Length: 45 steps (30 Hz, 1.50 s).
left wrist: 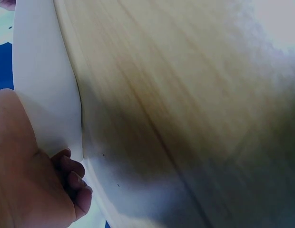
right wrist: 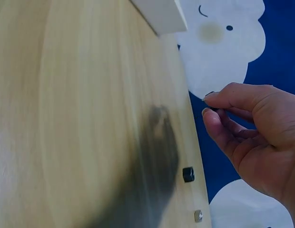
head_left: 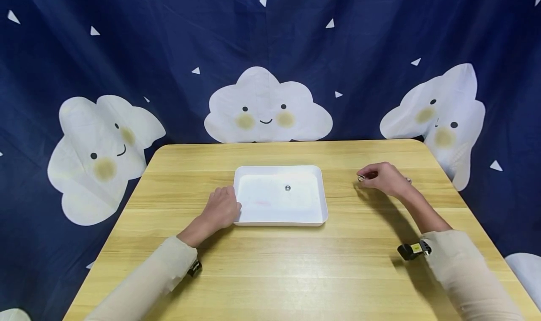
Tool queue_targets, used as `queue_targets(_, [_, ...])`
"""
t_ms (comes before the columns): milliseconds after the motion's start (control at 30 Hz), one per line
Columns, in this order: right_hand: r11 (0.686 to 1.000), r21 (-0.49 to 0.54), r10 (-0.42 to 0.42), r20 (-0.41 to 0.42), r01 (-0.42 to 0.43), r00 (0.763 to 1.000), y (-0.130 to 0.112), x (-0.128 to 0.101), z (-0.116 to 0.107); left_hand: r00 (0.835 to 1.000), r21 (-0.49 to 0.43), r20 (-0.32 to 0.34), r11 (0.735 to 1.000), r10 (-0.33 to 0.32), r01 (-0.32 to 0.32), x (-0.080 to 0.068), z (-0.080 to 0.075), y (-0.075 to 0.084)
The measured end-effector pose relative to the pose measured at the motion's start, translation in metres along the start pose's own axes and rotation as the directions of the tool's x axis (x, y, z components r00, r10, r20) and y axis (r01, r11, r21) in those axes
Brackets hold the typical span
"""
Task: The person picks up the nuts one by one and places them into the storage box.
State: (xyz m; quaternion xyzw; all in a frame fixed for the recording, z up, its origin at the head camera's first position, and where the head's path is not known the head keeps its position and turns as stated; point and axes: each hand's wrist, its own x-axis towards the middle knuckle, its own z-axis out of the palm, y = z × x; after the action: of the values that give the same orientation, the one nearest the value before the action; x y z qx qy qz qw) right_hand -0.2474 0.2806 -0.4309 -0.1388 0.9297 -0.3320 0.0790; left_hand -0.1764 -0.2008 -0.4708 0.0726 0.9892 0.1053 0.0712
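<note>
A white rectangular tray (head_left: 280, 224) lies on the table with a small silver nut (head_left: 288, 188) inside it. My left hand (head_left: 220, 208) grips the tray's left side, its thumb over the rim; curled fingers (left wrist: 77, 183) show against the outer wall in the left wrist view. To the right of the tray, my right hand (head_left: 385, 178) is raised over the table, its shadow falling below. Between thumb and fingertips it pinches a small ring-shaped metal nut (head_left: 361, 178), mostly hidden by the fingers in the right wrist view.
On the table near the right hand, a dark nut (right wrist: 188, 174) and a silver nut (right wrist: 198, 216) stand close to the far edge. The wooden table (head_left: 279, 269) ends against a dark blue curtain (head_left: 169, 39) printed with white clouds.
</note>
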Motion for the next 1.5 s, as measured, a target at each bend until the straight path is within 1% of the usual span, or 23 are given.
queue_targets(267, [1.0, 0.024, -0.018, 0.014, 0.018, 1.0, -0.016, 0.006, 0.002, 1.0, 0.013, 0.018, 1.0, -0.012, 0.011, 0.0, -0.001, 0.001])
queue_targets(533, [0.998, 0.053, -0.042, 0.029, 0.041, 0.999, -0.034, 0.009, 0.005, 1.0, 0.015, 0.009, 1.0, -0.003, 0.002, 0.0, 0.0, 0.0])
queue_targets(767, [0.998, 0.048, -0.048, 0.01, 0.048, 0.999, -0.043, 0.013, 0.006, 1.0, 0.019, 0.009, 1.0, 0.003, -0.004, 0.0, -0.002, 0.0])
queue_targets(1100, [0.992, 0.071, -0.099, -0.007, 0.1, 0.995, -0.054, 0.02, 0.011, 1.0, 0.026, 0.022, 1.0, 0.003, -0.003, -0.001, -0.003, 0.002])
queue_targets(1333, [0.987, 0.103, -0.122, 0.0, 0.122, 0.993, -0.06, 0.024, 0.015, 1.0, 0.022, 0.021, 1.0, -0.005, 0.005, -0.001, -0.003, 0.003])
queue_targets(1500, [0.988, 0.105, -0.118, 0.013, 0.116, 0.993, -0.066, 0.028, 0.018, 1.0, 0.018, 0.024, 1.0, -0.009, 0.008, -0.001, -0.003, 0.002])
